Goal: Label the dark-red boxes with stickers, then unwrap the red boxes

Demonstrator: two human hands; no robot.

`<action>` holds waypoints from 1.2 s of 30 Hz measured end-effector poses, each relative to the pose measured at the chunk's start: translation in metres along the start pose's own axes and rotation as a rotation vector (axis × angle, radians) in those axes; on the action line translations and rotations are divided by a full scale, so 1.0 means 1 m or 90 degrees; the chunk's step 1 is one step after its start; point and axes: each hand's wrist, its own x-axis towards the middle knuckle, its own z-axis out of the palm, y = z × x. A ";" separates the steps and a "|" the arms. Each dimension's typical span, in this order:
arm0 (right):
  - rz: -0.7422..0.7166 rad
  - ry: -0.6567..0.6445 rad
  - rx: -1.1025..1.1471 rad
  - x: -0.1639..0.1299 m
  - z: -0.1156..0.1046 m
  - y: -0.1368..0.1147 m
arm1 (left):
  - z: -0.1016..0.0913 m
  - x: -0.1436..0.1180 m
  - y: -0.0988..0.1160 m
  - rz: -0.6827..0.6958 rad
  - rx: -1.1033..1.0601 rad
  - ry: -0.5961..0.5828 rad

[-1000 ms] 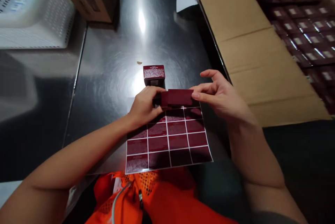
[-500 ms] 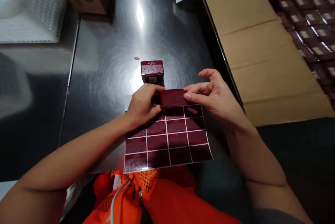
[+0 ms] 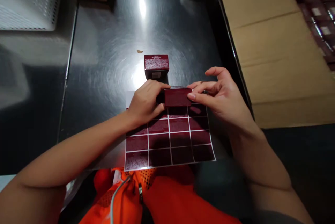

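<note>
Clock directions take the held box as centre, with 12 pointing away from the person. The glossy dark-red rectangular box [image 3: 178, 97] is held between both hands at the far edge of the flat sheet of dark-red rectangles with white dividing lines [image 3: 180, 135]; whether it touches the sheet cannot be told. The left hand [image 3: 148, 100], at 9 o'clock, pinches the box's left end between thumb and finger. The right hand [image 3: 214, 91], at 3 o'clock, pinches its right end, the thumb at the front face's edge and one finger raised clear. This end grip likely steadies the box while leaving most of the front face exposed.

The sheet extends toward 6 o'clock, flat on the grey metal tabletop [image 3: 104, 49], probably for easy access. A second dark-red box with white print [image 3: 156, 65] stands at 11 o'clock, apparently set just beyond the working area. At 2 o'clock, the brown cardboard flap [image 3: 272, 59] is folded outward, exposing rows of dark-red boxes [image 3: 321, 11], presumably for access.
</note>
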 end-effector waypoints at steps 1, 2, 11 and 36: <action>-0.001 0.001 -0.004 0.000 0.000 0.000 | 0.000 0.000 0.000 -0.002 0.000 -0.004; -0.001 0.001 -0.005 0.000 0.000 0.000 | 0.000 0.000 0.000 -0.007 -0.001 -0.008; -0.007 0.002 0.000 0.000 0.000 0.001 | 0.001 -0.001 0.000 -0.015 -0.005 -0.001; -0.074 0.090 -0.047 -0.009 0.014 0.000 | -0.001 -0.001 0.001 -0.006 -0.013 -0.014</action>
